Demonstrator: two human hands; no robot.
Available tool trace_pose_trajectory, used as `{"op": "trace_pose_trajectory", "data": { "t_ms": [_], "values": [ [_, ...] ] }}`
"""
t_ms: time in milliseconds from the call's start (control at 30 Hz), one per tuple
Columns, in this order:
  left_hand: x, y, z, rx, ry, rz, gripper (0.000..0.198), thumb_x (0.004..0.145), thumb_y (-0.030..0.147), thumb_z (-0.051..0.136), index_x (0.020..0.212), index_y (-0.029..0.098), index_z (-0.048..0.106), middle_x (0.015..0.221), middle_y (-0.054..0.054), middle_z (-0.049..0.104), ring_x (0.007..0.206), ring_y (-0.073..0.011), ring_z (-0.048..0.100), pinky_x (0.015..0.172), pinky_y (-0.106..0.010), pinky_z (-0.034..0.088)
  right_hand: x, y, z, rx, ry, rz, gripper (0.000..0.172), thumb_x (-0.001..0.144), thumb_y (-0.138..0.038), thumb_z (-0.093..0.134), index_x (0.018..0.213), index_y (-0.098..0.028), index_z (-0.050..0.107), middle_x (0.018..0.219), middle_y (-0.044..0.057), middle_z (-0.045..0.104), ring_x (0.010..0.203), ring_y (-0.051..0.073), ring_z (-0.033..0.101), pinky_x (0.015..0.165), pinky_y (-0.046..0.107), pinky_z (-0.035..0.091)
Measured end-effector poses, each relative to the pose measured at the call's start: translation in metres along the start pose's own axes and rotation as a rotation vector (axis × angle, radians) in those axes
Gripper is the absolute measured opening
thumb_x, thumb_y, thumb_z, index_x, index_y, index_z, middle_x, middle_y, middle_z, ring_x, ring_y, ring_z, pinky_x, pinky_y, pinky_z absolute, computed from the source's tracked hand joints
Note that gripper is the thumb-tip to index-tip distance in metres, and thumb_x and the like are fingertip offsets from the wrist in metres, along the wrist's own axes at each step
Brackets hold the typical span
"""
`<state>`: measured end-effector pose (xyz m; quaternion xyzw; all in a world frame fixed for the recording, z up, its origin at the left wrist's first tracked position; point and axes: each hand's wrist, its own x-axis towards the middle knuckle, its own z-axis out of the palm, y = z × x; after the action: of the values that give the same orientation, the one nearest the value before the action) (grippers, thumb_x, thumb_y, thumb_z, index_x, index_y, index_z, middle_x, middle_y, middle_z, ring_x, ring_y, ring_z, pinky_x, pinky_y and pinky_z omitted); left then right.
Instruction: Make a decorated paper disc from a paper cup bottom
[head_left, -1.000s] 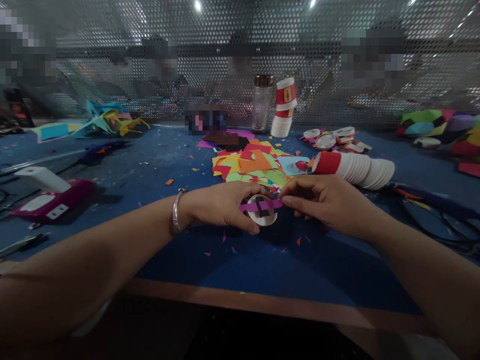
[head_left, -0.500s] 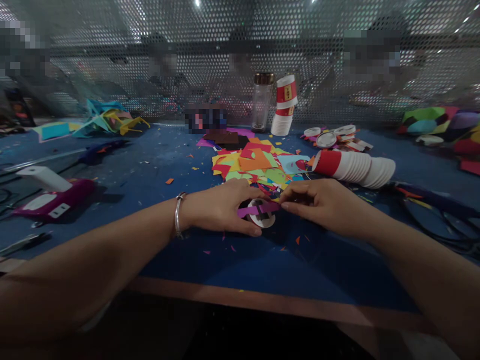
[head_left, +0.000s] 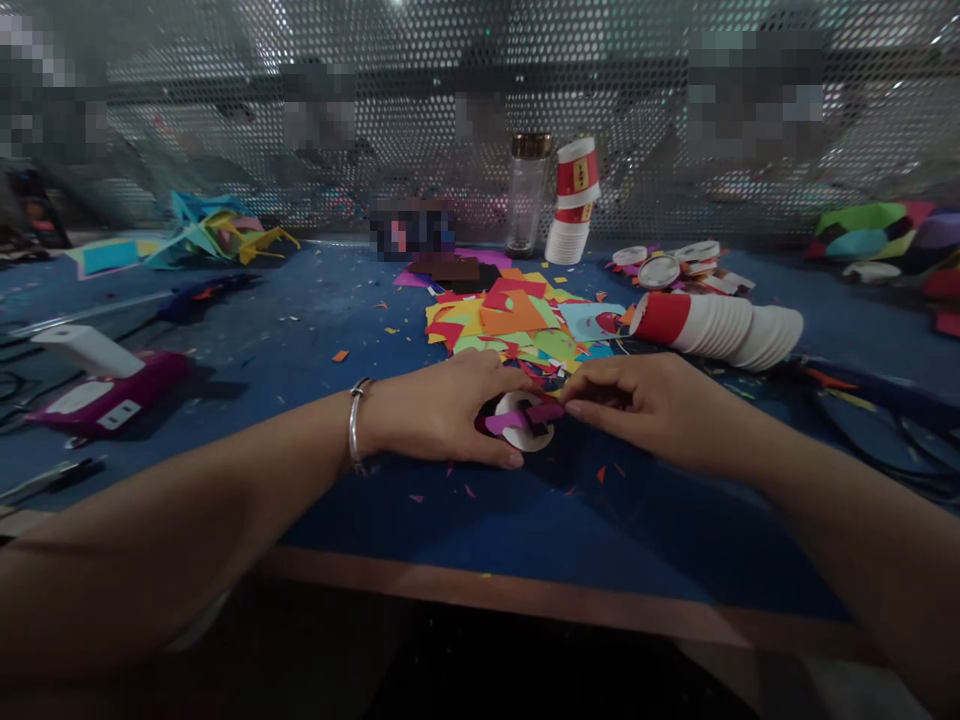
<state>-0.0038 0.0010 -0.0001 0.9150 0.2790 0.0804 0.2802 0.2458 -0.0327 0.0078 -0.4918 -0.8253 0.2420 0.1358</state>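
My left hand (head_left: 442,410), with a silver bangle on its wrist, curls thumb and fingers around a small white round paper piece (head_left: 537,440), which looks like the cut-off bottom of a paper cup. Dark slits or gaps show in its face. A purple paper strip (head_left: 506,423) lies across it, partly hidden at the middle. At the strip's right end, my right hand (head_left: 645,410) pinches it between thumb and index finger, the other fingers curled in. Both hands are low over the blue table (head_left: 420,530), close together.
Coloured paper scraps (head_left: 517,315) pile just behind my hands. Stacked paper cups (head_left: 720,328) lie on their side at right; more cups (head_left: 574,200) stand beside a glass bottle (head_left: 529,195). A purple power strip (head_left: 112,395) and a glue gun (head_left: 199,300) are left. Cut cup rings (head_left: 660,271) lie back right.
The purple strip has shifted slightly to the right across the white piece, with my right hand still pinching its end. My left hand stays around the piece.
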Motion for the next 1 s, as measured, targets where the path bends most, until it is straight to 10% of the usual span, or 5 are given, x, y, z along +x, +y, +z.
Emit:
{"op": "trace_pose_trajectory", "data": {
  "t_ms": [733, 1000],
  "values": [
    [-0.003, 0.000, -0.012, -0.038, -0.084, -0.073, 0.077, 0.078, 0.033, 0.079, 0.148, 0.017, 0.053, 0.107, -0.005, 0.068, 0.085, -0.0187, 0.059, 0.072, -0.028, 0.047, 0.000, -0.002, 0.003, -0.029, 0.048, -0.041, 0.025, 0.093, -0.037, 0.059, 0.093, -0.020, 0.076, 0.079, 0.004, 0.074, 0.067, 0.018, 0.063, 0.064, 0.031, 0.043],
    [-0.003, 0.003, -0.016, -0.004, 0.300, 0.004, 0.048, 0.086, 0.037, 0.077, 0.129, 0.021, 0.066, 0.126, -0.006, 0.072, 0.106, -0.0199, 0.068, 0.086, -0.027, 0.051, -0.004, -0.007, 0.002, 0.002, 0.285, -0.114, 0.021, 0.093, -0.036, 0.059, 0.082, -0.021, 0.069, 0.068, 0.000, 0.063, 0.059, 0.014, 0.053, 0.057, 0.029, 0.039]
  ]
}}
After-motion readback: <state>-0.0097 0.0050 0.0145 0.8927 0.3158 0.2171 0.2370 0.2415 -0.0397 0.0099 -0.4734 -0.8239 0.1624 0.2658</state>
